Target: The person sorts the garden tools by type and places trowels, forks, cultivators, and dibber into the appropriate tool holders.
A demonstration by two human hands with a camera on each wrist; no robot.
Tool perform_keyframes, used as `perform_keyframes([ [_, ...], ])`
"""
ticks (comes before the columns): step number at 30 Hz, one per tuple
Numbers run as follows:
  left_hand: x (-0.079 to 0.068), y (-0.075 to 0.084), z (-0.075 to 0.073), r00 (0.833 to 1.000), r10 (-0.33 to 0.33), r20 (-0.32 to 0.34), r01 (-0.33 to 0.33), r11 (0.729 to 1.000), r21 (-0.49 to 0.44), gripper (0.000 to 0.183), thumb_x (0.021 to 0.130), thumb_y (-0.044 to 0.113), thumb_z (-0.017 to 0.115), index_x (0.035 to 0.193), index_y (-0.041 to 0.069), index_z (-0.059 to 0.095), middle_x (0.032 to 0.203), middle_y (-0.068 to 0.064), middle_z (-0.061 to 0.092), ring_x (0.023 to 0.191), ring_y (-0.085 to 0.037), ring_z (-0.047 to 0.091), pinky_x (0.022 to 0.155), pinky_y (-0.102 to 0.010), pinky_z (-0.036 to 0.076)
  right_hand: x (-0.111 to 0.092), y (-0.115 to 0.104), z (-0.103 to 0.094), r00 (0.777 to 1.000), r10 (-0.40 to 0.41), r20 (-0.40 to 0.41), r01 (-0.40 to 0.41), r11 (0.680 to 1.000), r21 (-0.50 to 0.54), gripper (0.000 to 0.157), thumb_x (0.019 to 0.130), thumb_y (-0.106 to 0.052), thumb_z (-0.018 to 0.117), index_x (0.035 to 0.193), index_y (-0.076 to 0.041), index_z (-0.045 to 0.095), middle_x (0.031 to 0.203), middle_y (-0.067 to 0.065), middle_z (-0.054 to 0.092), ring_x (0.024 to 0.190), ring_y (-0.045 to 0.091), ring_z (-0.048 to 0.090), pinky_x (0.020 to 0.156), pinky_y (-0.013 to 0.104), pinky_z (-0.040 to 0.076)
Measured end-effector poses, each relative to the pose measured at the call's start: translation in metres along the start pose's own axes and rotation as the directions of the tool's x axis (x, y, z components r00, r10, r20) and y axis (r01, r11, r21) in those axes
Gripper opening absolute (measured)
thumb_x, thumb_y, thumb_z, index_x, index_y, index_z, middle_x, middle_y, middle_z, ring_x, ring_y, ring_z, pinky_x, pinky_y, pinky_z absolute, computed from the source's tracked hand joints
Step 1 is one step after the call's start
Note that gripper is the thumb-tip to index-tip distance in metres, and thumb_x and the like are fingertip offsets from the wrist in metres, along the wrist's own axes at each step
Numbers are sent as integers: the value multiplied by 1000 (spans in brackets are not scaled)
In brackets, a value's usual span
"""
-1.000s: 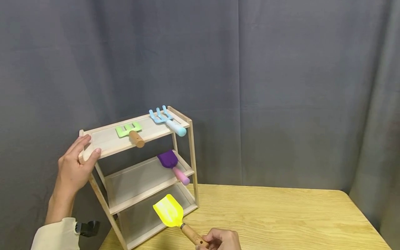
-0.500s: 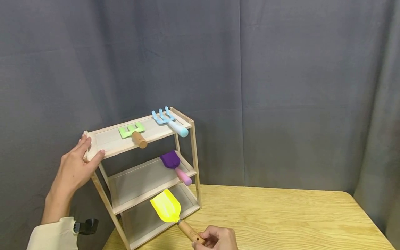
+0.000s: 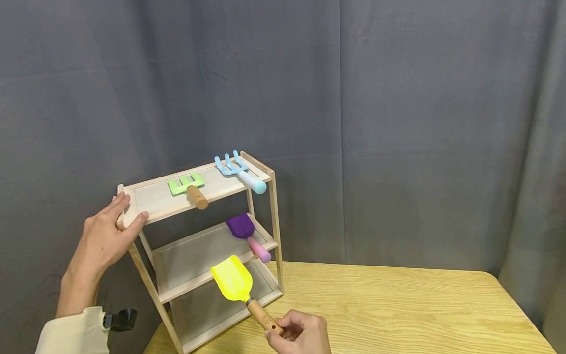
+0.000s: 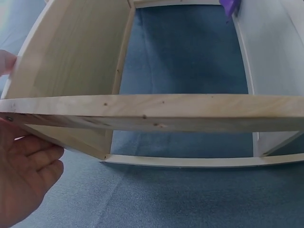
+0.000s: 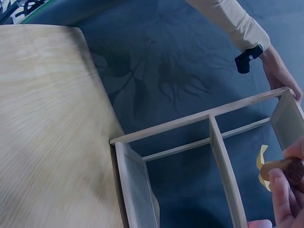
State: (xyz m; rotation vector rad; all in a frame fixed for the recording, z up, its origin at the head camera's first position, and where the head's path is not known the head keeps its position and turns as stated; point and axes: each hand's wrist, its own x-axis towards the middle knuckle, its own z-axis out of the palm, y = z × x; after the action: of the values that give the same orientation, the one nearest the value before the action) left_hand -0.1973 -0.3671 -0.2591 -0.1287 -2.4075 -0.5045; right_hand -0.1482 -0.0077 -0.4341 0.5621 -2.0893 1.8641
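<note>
A three-tier wooden shelf rack (image 3: 194,258) stands at the left of the table. My left hand (image 3: 99,238) grips the left end of its top tier, thumb along the front edge; curled fingers (image 4: 40,159) show beneath the end board in the left wrist view. My right hand (image 3: 305,330) pinches the wooden handle end of a yellow hand trowel (image 3: 232,279). Its blade points up and left, overlapping the middle tier's front edge in the head view. In the right wrist view the trowel's handle (image 5: 278,167) points towards the camera, with the blade mostly hidden behind it.
On the top tier lie a green hand fork (image 3: 185,183) with a wooden handle and a light blue hand fork (image 3: 232,168). A purple trowel (image 3: 240,226) with a pink handle rests at the middle tier's right. A grey curtain (image 3: 398,132) hangs behind the wooden table (image 3: 398,309).
My right hand has raised the yellow trowel and shifted it slightly left, from before the bottom tier up to the middle tier's front edge. My left hand keeps its grip on the rack.
</note>
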Motion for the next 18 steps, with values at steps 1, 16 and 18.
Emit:
perform_keyframes([
  [1,0,0,0,1000,2,-3,-2,1000,1,67,96,36,55,142,-11,39,146,-30,34,131,-50,32,103,-63,26,1,0,2,1000,-6,-10,6,1000,1,10,68,-4,82,68,-6,73,58,-7,64,45,0,56,42,22,49],
  [16,-2,-5,5,995,49,-82,-52,998,-34,62,95,31,59,137,-12,44,142,-30,41,132,-46,35,106,-57,27,16,3,20,994,-92,-63,90,995,-40,11,70,-4,81,68,-9,71,61,-8,65,47,0,56,44,21,49],
  [18,-2,-4,5,995,47,-84,-50,998,-36,62,95,31,59,137,-12,45,142,-30,41,132,-46,35,106,-57,27,18,2,22,992,-102,-69,98,994,-53,12,70,-4,81,68,-10,71,60,-8,64,46,-1,55,43,20,49],
])
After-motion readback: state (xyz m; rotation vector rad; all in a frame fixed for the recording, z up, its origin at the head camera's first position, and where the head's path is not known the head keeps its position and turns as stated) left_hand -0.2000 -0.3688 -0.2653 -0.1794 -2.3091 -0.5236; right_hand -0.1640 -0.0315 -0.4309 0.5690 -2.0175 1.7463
